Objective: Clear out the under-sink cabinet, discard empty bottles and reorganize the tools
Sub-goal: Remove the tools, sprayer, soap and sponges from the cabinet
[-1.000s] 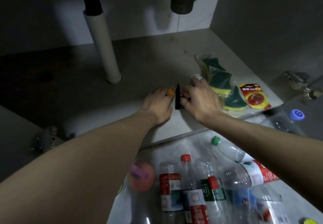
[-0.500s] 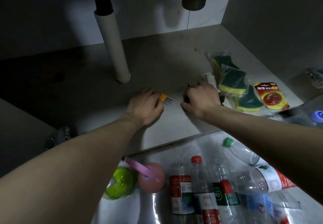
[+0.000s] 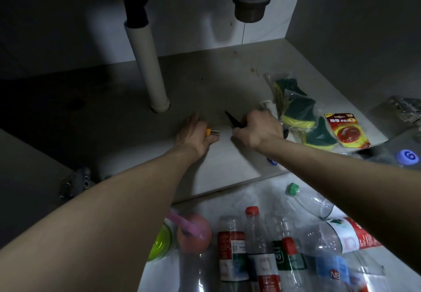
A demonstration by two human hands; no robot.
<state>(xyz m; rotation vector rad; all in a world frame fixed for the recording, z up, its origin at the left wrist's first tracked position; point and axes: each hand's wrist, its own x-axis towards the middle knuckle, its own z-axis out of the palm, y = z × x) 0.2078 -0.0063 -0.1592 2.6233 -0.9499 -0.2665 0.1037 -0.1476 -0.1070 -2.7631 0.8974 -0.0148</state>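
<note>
Both hands are on the grey cabinet floor (image 3: pixel 227 173) under the sink. My left hand (image 3: pixel 196 135) lies over a small orange-handled tool with metal prongs (image 3: pixel 213 132); its fingers curl round the handle. A short way to the right, my right hand (image 3: pixel 257 130) grips a black pointed tool (image 3: pixel 233 121), whose tip sticks out up and to the left. Several empty plastic bottles (image 3: pixel 257 253) with red, green and blue caps lie on the floor in front of the cabinet.
A white drain pipe (image 3: pixel 148 68) stands behind the left hand. A bag of green-yellow sponges (image 3: pixel 298 109) and a red carded pack (image 3: pixel 346 130) lie at the right. A pink ball-shaped cup (image 3: pixel 193 234) and green lid (image 3: pixel 159 244) sit by the bottles. Door hinges flank the opening.
The hands have moved apart; the black tool, upright between them a second ago, now lies low in the right hand. The view has shifted slightly left.
</note>
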